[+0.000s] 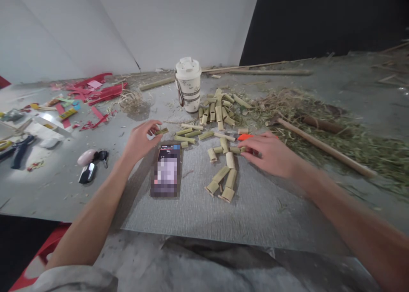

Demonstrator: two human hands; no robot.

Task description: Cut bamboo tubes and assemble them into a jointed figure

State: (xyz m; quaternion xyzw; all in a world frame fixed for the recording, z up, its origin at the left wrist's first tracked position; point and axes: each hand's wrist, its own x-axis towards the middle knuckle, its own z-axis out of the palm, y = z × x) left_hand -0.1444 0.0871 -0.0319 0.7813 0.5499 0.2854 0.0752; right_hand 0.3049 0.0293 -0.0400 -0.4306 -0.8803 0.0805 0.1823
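Short cut bamboo pieces lie joined in the shape of a small figure [230, 160], with arms and legs, on the grey tabletop [191, 217]. My right hand [268, 153] is closed at the end of the figure's right-side arm, fingertips on a short bamboo piece [243, 149]. Between the thumb and fingers of my left hand [142, 138] is another bamboo piece [162, 131], held above the table. Just below it lies a phone [166, 170] with its screen lit and partly blurred. An orange-handled tool [245, 137] sits behind my right fingers, partly hidden.
A lidded white cup [188, 87] stands behind loose bamboo pieces [219, 109]. At right, a wooden-handled tool [326, 147] rests on shredded plant fibres [297, 109]. Keys [102, 156], pliers [23, 151], red scraps [107, 94] and a woven ball [130, 101] are at left.
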